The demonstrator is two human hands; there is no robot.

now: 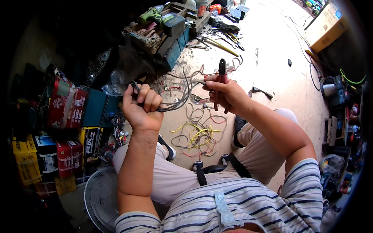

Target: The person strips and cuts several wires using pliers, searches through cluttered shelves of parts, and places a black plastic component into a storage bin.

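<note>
Closed around a bundle of grey cable (176,105) is my left hand (142,112), held up on the left, with a dark loop of it rising above the fingers. The cable runs across to my right hand (229,95), where thumb and fingers pinch it. In that same hand is a pair of red-handled pliers (222,68), dark jaws pointing up; my fingers partly cover the handles. Below the cable, a tangle of yellow, grey and red wires (198,134) lies on the floor between my legs. Loose wires (202,72) also lie beyond my hands.
Long-handled tools (221,44) lie on the floor ahead, beside a cluttered crate (175,29). Boxes (70,155) are stacked at the left, near a round wire-mesh guard (99,198). A cardboard box (324,29) stands far right, above crowded shelves (342,128).
</note>
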